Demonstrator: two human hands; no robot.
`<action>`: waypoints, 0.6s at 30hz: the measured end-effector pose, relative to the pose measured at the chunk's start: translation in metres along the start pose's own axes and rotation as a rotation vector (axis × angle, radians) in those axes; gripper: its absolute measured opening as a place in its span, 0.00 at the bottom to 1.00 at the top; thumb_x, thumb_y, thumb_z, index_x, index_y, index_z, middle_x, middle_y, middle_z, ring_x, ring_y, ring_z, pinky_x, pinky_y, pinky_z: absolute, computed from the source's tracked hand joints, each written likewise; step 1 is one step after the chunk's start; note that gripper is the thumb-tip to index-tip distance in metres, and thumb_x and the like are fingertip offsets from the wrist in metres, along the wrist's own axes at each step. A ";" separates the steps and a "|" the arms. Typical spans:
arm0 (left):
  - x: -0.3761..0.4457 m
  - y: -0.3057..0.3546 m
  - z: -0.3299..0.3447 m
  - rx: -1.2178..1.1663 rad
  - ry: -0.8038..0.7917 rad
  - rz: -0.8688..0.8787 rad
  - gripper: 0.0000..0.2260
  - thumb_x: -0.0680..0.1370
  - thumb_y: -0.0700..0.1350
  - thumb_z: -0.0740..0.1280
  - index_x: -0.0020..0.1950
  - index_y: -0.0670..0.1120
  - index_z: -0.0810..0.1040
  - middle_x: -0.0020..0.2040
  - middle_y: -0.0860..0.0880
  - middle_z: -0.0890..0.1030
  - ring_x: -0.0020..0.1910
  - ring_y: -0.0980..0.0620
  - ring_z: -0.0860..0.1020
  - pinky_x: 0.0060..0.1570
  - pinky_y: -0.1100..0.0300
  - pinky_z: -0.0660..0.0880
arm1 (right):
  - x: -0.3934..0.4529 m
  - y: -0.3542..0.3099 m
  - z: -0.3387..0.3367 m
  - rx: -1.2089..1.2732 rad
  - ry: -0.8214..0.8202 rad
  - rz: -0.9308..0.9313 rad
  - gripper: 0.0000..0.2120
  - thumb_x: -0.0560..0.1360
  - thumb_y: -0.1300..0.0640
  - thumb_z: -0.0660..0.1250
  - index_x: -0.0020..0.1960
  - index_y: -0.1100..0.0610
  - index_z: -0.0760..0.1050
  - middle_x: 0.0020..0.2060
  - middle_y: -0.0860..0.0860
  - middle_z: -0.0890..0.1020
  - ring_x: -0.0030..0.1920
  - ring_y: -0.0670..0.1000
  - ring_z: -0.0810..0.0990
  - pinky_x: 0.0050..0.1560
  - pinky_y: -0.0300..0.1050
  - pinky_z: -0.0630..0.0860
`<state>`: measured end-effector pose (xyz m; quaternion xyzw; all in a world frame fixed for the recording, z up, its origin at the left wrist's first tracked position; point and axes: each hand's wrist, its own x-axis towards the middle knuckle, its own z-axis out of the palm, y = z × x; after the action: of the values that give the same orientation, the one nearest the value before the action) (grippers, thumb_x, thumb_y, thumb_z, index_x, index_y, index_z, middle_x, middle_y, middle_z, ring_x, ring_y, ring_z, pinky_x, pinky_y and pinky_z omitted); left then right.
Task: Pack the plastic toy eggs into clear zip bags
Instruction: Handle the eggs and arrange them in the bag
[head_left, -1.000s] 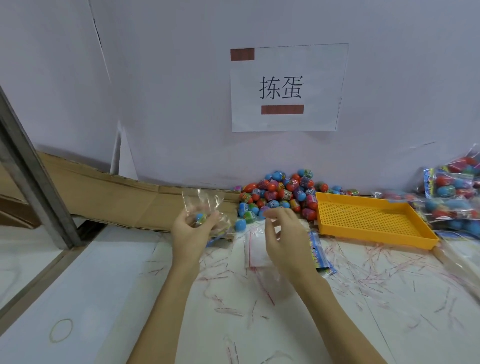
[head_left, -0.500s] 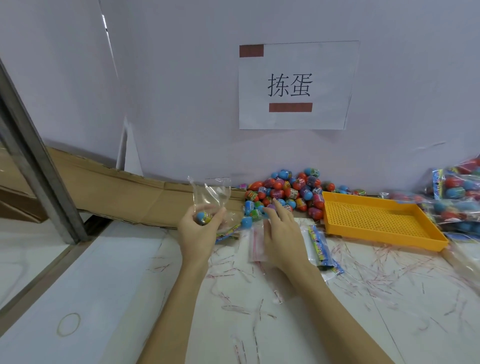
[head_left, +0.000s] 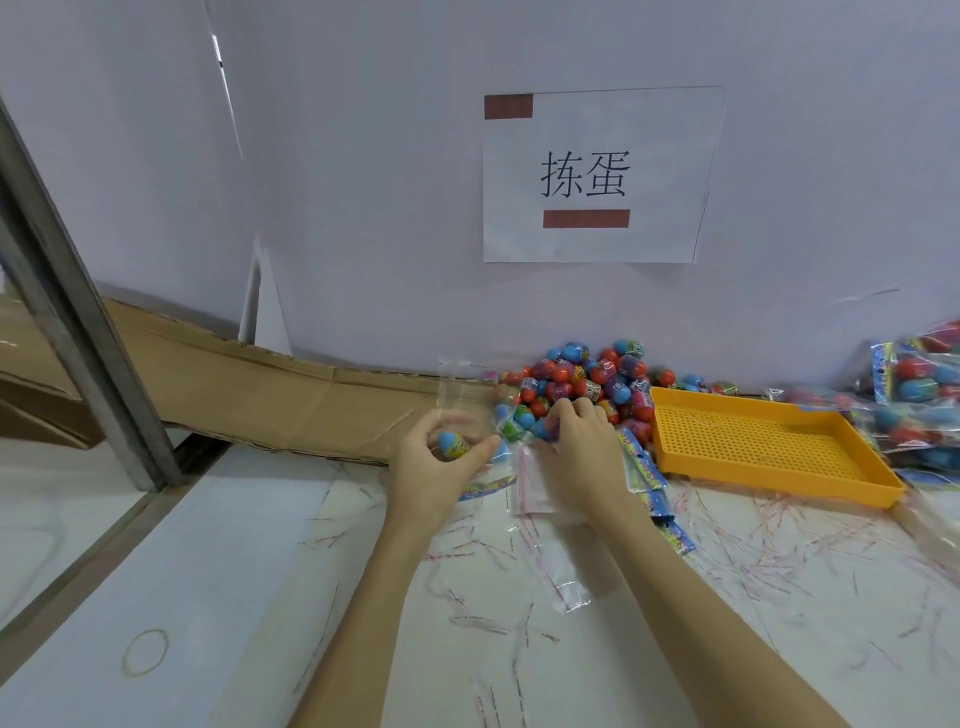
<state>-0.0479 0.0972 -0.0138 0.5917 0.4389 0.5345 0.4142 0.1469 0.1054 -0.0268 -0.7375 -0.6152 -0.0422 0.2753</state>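
A heap of red and blue toy eggs (head_left: 592, 379) lies against the back wall. My left hand (head_left: 434, 470) holds a clear zip bag (head_left: 462, 397) upright, with a blue and yellow egg (head_left: 451, 444) inside it between my fingers. My right hand (head_left: 579, 441) rests at the near edge of the heap, its fingers curled over eggs there; whether it grips one is hidden. Flat clear bags (head_left: 535, 480) with red strips lie under that hand.
A yellow perforated tray (head_left: 769, 447) stands right of the heap. Filled bags (head_left: 914, 400) pile up at the far right. Printed header cards (head_left: 652, 483) lie by my right wrist. Cardboard (head_left: 260, 395) lines the back left, a metal post (head_left: 78, 322) at left.
My right hand has moved from beside the bag forward to the egg heap and curled over eggs. My left hand keeps the bag with one egg inside.
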 end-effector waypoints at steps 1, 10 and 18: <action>-0.001 0.000 0.000 0.022 0.000 0.015 0.13 0.70 0.47 0.82 0.50 0.55 0.83 0.45 0.60 0.85 0.43 0.59 0.84 0.45 0.56 0.84 | 0.003 0.000 0.001 -0.005 0.008 0.022 0.12 0.79 0.50 0.69 0.55 0.55 0.73 0.53 0.51 0.75 0.55 0.54 0.71 0.53 0.46 0.68; 0.000 -0.003 -0.001 0.047 -0.051 0.001 0.16 0.70 0.47 0.83 0.52 0.54 0.81 0.42 0.53 0.87 0.43 0.50 0.86 0.50 0.42 0.84 | 0.003 0.006 0.009 -0.033 0.070 0.031 0.15 0.79 0.44 0.68 0.62 0.49 0.75 0.55 0.49 0.77 0.56 0.53 0.71 0.58 0.48 0.65; -0.002 0.001 0.004 0.125 -0.077 -0.008 0.19 0.70 0.49 0.83 0.55 0.55 0.78 0.42 0.55 0.87 0.41 0.55 0.86 0.45 0.55 0.85 | -0.028 -0.011 -0.028 0.695 0.380 0.100 0.10 0.75 0.40 0.69 0.49 0.44 0.74 0.37 0.41 0.78 0.38 0.43 0.78 0.36 0.30 0.74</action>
<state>-0.0439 0.0946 -0.0136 0.6346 0.4578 0.4812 0.3952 0.1379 0.0686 -0.0103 -0.6084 -0.4944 0.0460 0.6191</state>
